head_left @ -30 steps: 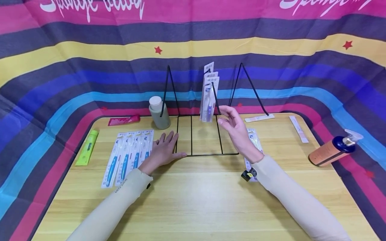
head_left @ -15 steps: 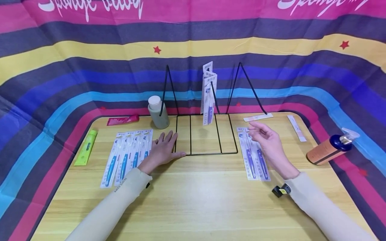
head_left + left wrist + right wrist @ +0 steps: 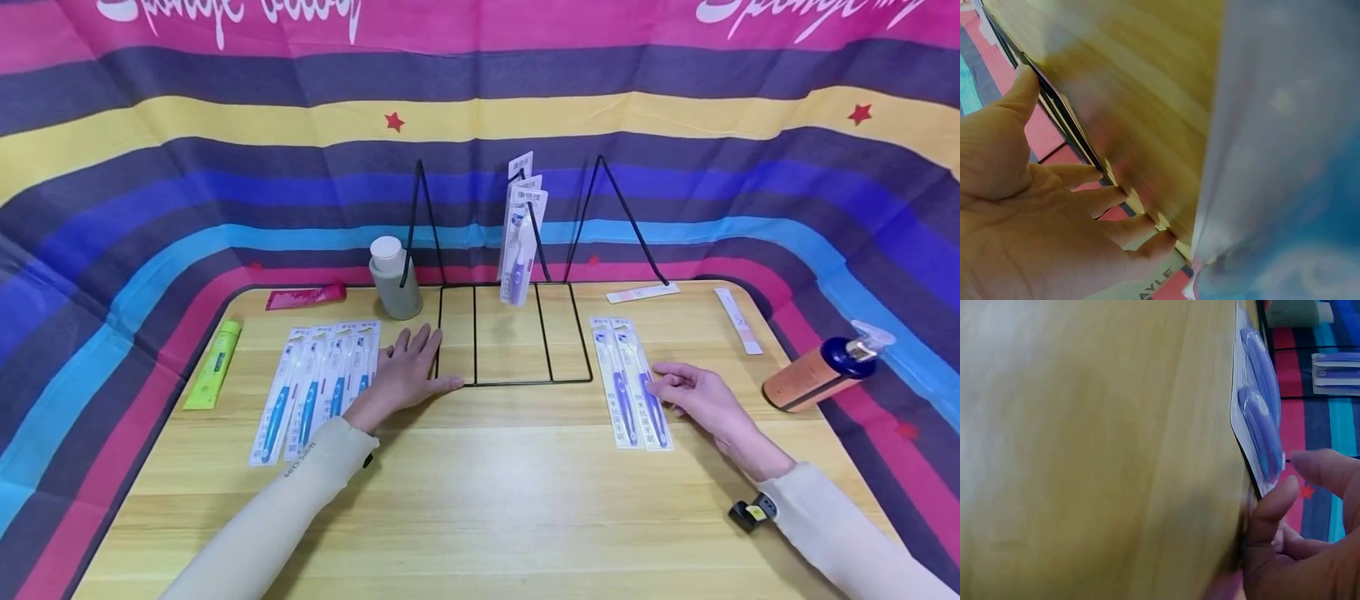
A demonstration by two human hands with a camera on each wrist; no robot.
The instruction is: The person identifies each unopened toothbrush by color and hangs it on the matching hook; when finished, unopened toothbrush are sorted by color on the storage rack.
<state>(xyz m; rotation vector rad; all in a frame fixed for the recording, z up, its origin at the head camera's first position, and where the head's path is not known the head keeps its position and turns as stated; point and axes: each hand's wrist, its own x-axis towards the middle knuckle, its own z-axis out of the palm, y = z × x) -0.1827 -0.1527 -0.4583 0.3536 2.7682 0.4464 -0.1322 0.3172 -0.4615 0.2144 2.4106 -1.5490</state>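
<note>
Thumb and forefinger of the right hand (image 3: 701, 406) stand slightly parted, a narrow gap between them, at the outer edge of a purple toothbrush pack (image 3: 651, 404); whether they touch it cannot be told. A second purple pack (image 3: 618, 387) lies flat alongside, farther to that hand's left, both on the wooden table (image 3: 510, 500). The head view shows the two packs from above with their printed cards, while the right wrist view catches them nearly edge-on, their clear fronts raised, and reveals the gap between thumb and forefinger. Well to the left of this grip, the left hand (image 3: 405, 371) rests with fingers spread wide beside a black wire rack (image 3: 517, 383), its thumb at the front corner. The left wrist view alone shows this palm, and also dark lettering on the grey bottle (image 3: 397, 287), which stands just beyond the left fingers; a blurred blue and pale shape fills that view's right side. Between the hands and farther back, several purple packs (image 3: 517, 267) hang from the rack. Four blue packs (image 3: 307, 400) lie just left of the left hand. Right of the right hand, an orange pump bottle (image 3: 813, 379) leans, seen whole only from the head.
</note>
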